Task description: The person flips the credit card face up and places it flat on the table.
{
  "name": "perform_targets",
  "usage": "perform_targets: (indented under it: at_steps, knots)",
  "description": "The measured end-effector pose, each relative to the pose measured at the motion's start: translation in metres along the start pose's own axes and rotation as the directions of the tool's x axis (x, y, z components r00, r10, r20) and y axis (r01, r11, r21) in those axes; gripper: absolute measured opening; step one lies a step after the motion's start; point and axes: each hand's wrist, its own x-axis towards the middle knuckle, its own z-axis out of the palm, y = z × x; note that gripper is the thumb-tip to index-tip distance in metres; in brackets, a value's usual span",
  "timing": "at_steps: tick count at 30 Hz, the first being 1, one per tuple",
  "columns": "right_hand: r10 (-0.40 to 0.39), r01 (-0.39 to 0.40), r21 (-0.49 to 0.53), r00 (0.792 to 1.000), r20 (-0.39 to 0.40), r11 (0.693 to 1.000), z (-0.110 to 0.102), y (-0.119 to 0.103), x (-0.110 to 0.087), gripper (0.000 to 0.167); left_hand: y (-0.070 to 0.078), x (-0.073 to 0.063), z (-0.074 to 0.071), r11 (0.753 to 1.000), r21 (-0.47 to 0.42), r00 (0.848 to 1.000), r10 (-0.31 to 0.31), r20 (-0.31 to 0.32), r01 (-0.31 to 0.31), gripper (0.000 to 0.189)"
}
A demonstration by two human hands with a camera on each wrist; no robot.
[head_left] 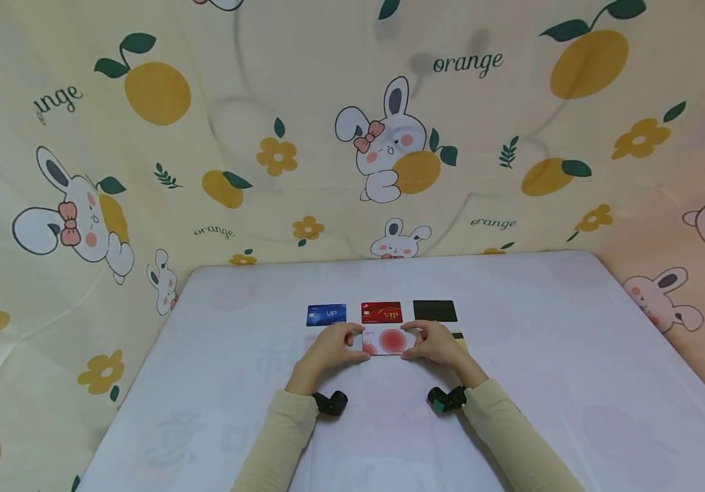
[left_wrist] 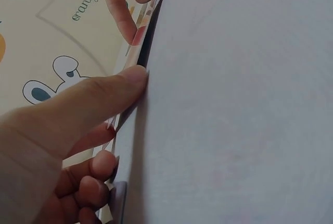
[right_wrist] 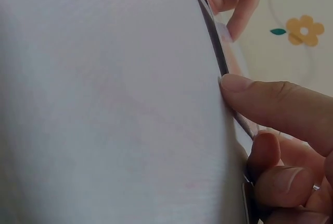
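Note:
A white card with a red circle (head_left: 392,340) lies flat in the front row of cards, slightly raised at its near edge in the wrist views. At its left end my left hand (head_left: 335,347) pinches it, with the thumb (left_wrist: 127,81) on the near edge and a fingertip at the far edge. My right hand (head_left: 438,344) grips the right end the same way, thumb (right_wrist: 242,86) at the near edge. Behind it sits a red VIP card (head_left: 381,313). A pale card (head_left: 310,339) is mostly covered by my left hand, and a black-and-yellow card (head_left: 459,339) by my right.
In the back row, a blue VIP card (head_left: 326,315) lies left of the red one and a black card (head_left: 435,311) lies right. All rest on a white-covered table (head_left: 204,396). A patterned cloth (head_left: 303,82) hangs behind the table.

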Motion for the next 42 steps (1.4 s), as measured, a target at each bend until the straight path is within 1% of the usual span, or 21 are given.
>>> perform_targets:
  at_steps: [8, 17, 22, 30, 32, 37, 42]
  knots:
    - [0.021, -0.021, 0.006, 1.0, -0.002, 1.0, 0.001, 0.0, -0.001, 0.058, 0.001, 0.0, 0.0, 1.0, 0.007, 1.0, -0.009, -0.002, 0.009, 0.057]
    - [0.016, -0.016, -0.005, 1.0, -0.008, 1.0, 0.001, 0.0, 0.0, 0.055, 0.001, -0.001, 0.002, 1.0, 0.001, 1.0, -0.017, -0.008, 0.017, 0.058]
    - [0.022, -0.022, -0.01, 1.0, -0.015, 1.0, 0.001, -0.002, -0.001, 0.055, 0.001, -0.002, 0.001, 1.0, -0.008, 1.0, -0.004, -0.016, 0.004, 0.058]
    - [0.025, -0.025, -0.008, 0.999, -0.021, 1.0, 0.002, -0.003, -0.002, 0.055, -0.002, -0.001, 0.003, 0.999, 0.01, 0.998, 0.033, -0.044, -0.032, 0.059]
    - [0.021, -0.021, -0.009, 1.0, -0.019, 1.0, 0.002, -0.003, -0.002, 0.055, -0.001, -0.001, 0.004, 1.0, 0.012, 0.999, 0.029, -0.042, -0.029, 0.059]
    - [-0.001, 0.001, -0.005, 1.0, -0.017, 1.0, 0.001, -0.003, -0.004, 0.054, 0.003, -0.005, 0.003, 0.999, 0.035, 1.0, -0.004, -0.029, 0.005, 0.055]
    - [-0.013, 0.013, 0.014, 1.0, -0.005, 1.0, -0.002, -0.006, -0.007, 0.051, 0.009, -0.01, 0.0, 1.0, 0.021, 0.999, -0.014, -0.029, 0.014, 0.051]
